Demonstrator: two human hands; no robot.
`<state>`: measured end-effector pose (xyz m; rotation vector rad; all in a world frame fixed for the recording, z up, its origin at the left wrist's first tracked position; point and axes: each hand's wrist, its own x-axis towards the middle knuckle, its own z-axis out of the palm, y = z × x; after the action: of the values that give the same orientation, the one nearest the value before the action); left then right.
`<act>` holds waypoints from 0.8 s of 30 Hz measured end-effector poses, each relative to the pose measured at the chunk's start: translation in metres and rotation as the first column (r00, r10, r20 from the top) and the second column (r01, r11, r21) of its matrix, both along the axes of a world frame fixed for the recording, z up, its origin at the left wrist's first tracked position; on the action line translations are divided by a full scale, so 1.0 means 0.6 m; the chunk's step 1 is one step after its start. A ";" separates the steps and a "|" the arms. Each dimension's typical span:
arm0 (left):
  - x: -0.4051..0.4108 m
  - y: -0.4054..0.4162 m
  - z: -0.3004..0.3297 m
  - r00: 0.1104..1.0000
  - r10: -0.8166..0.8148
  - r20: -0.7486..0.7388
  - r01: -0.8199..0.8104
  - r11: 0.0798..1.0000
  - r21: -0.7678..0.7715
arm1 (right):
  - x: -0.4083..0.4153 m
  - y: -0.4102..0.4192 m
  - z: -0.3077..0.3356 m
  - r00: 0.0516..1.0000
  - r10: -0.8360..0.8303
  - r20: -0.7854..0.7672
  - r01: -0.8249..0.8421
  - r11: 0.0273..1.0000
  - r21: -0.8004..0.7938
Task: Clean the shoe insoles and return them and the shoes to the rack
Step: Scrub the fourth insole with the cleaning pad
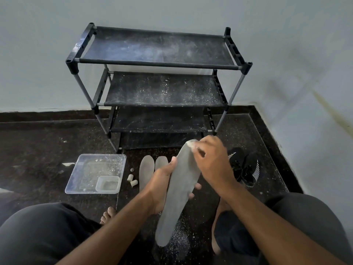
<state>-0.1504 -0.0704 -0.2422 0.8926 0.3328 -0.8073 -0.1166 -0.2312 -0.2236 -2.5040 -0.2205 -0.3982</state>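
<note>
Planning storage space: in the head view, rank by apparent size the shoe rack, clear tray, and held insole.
1. Shoe rack, largest.
2. Clear tray and held insole: unsure, since the insole is nearer the camera.

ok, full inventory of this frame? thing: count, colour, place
grey foam insole: 1, grey, held mid-air
grey insoles on the floor: 2, grey, side by side before the rack
black fabric-shelf shoe rack: 1, black, dusty, against the wall
black knit sneakers: 2, black with white stripes, right of the rack's foot
clear plastic tray: 1, clear, floor left, smaller clear tub inside
small white cylinders: 2, whitish, beside the tray
left hand: grips the held insole
right hand: pinches a whitish bit at the insole's tip
</note>
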 end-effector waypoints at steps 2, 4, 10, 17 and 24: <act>-0.002 0.002 -0.003 1.000 -0.001 -0.019 0.001 1.000 0.006 | -0.023 0.016 -0.010 0.984 0.178 -0.005 -0.178 0.984 -0.027; -0.003 0.004 -0.001 1.000 0.000 -0.031 0.001 1.000 0.014 | -0.022 0.014 -0.015 0.975 0.222 0.000 -0.221 0.974 -0.041; 0.001 0.002 -0.003 0.999 -0.041 -0.014 0.041 0.999 -0.008 | -0.001 0.003 -0.004 0.999 0.008 0.036 -0.009 1.000 0.025; 0.000 0.003 0.000 0.999 -0.046 -0.014 0.046 0.999 -0.028 | -0.005 0.008 -0.015 0.997 0.062 0.049 -0.063 0.998 0.031; 0.003 0.004 -0.007 1.000 0.021 -0.016 -0.020 0.999 0.030 | -0.044 0.035 -0.015 0.963 0.266 0.036 -0.267 0.964 0.011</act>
<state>-0.1489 -0.0679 -0.2461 0.9092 0.3686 -0.7928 -0.1432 -0.2103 -0.2328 -2.4102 -0.5586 -0.3297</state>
